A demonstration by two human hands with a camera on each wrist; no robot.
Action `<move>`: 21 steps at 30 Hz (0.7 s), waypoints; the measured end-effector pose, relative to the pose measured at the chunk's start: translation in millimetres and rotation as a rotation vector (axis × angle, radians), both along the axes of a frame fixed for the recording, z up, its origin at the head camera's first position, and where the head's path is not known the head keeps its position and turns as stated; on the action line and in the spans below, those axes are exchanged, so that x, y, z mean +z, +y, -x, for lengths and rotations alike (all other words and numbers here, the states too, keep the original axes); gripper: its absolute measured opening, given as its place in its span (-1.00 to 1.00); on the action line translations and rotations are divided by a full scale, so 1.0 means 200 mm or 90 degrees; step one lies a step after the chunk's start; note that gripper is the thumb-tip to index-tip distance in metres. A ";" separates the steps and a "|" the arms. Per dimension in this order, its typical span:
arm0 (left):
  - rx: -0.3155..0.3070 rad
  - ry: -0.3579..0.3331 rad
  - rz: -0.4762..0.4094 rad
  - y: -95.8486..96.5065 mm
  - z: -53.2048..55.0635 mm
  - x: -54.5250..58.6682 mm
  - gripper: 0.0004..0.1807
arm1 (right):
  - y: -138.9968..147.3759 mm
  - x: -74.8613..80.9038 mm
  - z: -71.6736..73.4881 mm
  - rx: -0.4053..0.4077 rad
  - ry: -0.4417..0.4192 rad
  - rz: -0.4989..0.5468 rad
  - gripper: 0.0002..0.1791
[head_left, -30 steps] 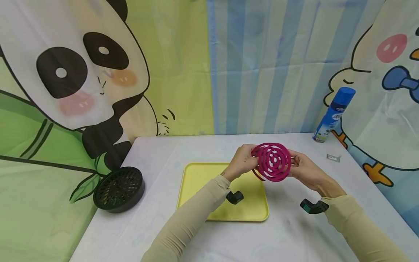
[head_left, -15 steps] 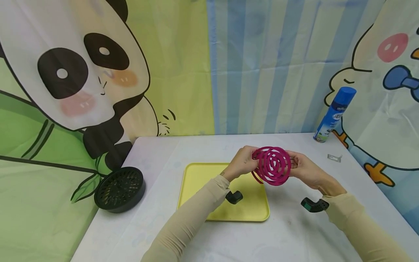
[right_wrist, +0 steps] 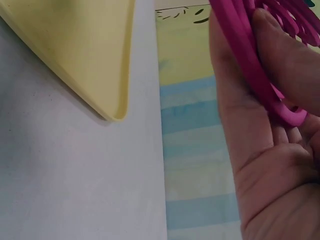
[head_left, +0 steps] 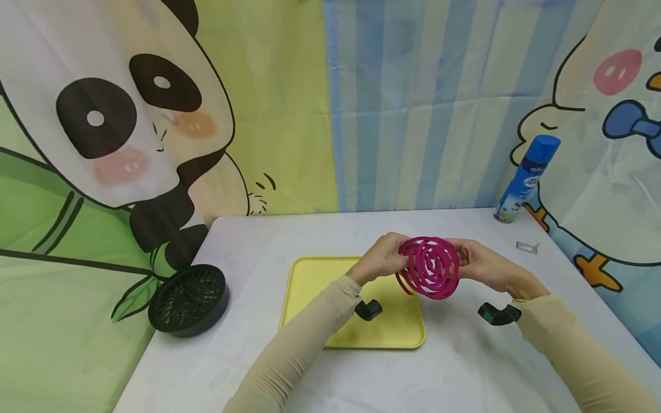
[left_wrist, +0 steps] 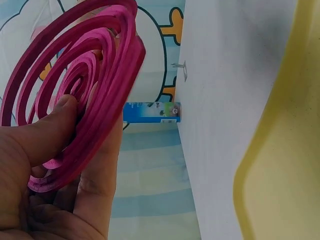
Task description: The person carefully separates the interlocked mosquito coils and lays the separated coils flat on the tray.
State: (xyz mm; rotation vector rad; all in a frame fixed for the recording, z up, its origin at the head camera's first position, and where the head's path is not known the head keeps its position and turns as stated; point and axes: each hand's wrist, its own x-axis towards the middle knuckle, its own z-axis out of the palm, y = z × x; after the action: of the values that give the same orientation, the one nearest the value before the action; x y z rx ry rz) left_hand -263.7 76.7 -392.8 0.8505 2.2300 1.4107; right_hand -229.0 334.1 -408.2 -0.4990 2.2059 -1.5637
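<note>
Coil (head_left: 445,269): magenta, flat spiral, right of centre in the frame. Aloft above the tabletop, round face toward the head view, over the right edge of the tray. Loose end hanging at its lower left; turns uneven and partly parted in the left wrist view.

Handling, by judgement: light, thin, fairly stiff, probably brittle; matt, so not very slippery. Best taken flat between thumb and fingertips at opposite rims, with little squeeze and no bending.

Left hand (head_left: 383,258): at the coil's left side, pinching it, thumb across the turns in the left wrist view.

Right hand (head_left: 485,267): at the coil's right side, pinching the outer turns between thumb and fingers.

Tray (head_left: 310,292): yellow, shallow, flat on the tabletop (head_left: 248,258), centre to lower centre, partly behind the left sleeve (head_left: 302,344).

Dish (head_left: 201,326): black, round, openwork top, lower left.

Clip (head_left: 527,248): small, metallic, right of frame; exact form too small to tell.

Can (head_left: 527,179): blue, capped, standing at upper right, near the clip.

Curtain (head_left: 403,115): striped and cartoon-printed, behind everything.
</note>
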 end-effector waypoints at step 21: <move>0.079 0.030 -0.058 0.02 -0.02 -0.03 -0.78 | -0.02 -0.02 -0.04 -0.094 0.028 0.014 -0.18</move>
State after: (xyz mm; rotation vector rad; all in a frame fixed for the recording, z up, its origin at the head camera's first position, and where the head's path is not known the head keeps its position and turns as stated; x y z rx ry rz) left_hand -259.5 80.9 -399.4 0.7938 2.3037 1.5748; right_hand -221.7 330.7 -412.4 -0.3871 2.3079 -1.6676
